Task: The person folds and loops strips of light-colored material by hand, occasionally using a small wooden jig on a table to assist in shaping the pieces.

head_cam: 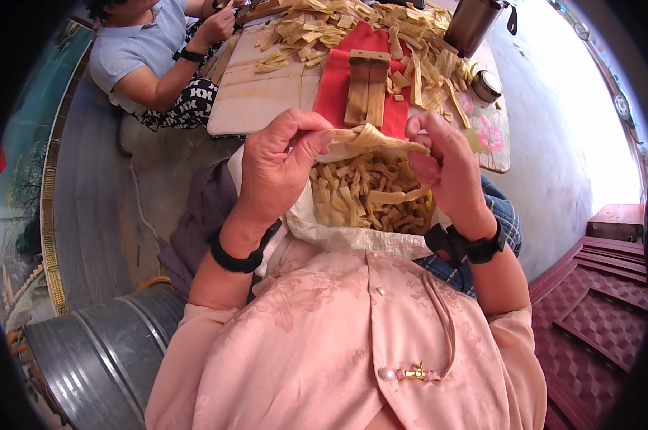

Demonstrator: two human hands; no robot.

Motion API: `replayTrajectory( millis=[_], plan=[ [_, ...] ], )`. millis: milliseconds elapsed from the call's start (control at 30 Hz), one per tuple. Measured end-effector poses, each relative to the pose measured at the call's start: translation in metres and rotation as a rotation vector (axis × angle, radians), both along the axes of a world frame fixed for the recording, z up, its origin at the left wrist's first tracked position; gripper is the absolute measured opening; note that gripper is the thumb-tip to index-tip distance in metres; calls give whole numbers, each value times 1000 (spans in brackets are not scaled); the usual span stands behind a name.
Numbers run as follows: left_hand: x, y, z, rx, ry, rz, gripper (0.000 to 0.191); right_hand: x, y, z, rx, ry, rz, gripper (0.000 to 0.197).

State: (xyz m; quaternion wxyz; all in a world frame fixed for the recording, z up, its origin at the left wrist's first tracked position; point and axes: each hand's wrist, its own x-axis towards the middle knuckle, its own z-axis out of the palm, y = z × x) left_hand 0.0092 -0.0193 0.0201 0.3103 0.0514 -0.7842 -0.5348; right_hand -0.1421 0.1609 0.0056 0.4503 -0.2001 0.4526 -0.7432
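Note:
A pale yellow, ribbed plant-like strip (371, 136) stretches between my hands, with a loop or knot in its middle. My left hand (281, 161) pinches its left end between thumb and forefinger. The right end is in the curled fingers of my right hand (450, 166). Below my right hand, another length of strip (396, 196) lies over the pile; whether it joins the held one, I cannot tell. Under both hands, a white woven sack (350, 239) sits open at my lap, holding many short knotted strips (340, 193).
On the table (270, 99) ahead, a wooden block device (367, 88) stands on a red cloth (332, 80). Loose strips (318, 27), a brown tumbler (472, 27) and a small round tin (487, 87) lie around it. Another person (146, 59) sits left; a metal drum (108, 344) stands lower left.

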Motion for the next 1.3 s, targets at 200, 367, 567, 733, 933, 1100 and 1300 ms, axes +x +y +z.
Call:
replayTrajectory(
  millis=[200, 367, 567, 733, 933, 1100, 1300],
  plan=[
    [-6, 16, 4, -712, -99, 56, 34, 25, -17, -2, 22, 389, 56, 12],
    [8, 32, -17, -417, -455, -236, 24, 29, -18, -13, 66, 306, 194, 18],
    [24, 13, 15, -584, -502, -424, 12, 20, 1, 6, 229, 512, 348, 20],
    [29, -17, 21, -877, -365, -407, 14, 24, 7, 16, 172, 947, 302, 18],
    [-9, -30, -19, -713, -252, -141, 17, 16, -16, 1, 274, 870, 47, 14],
    [-55, -35, -44, -474, -101, -23, 23, -11, -36, -27, 270, 752, -148, 19],
    [-72, -39, -52, -280, -181, -36, 17, -35, -48, -41, 269, 692, -253, 26]
  ],
)
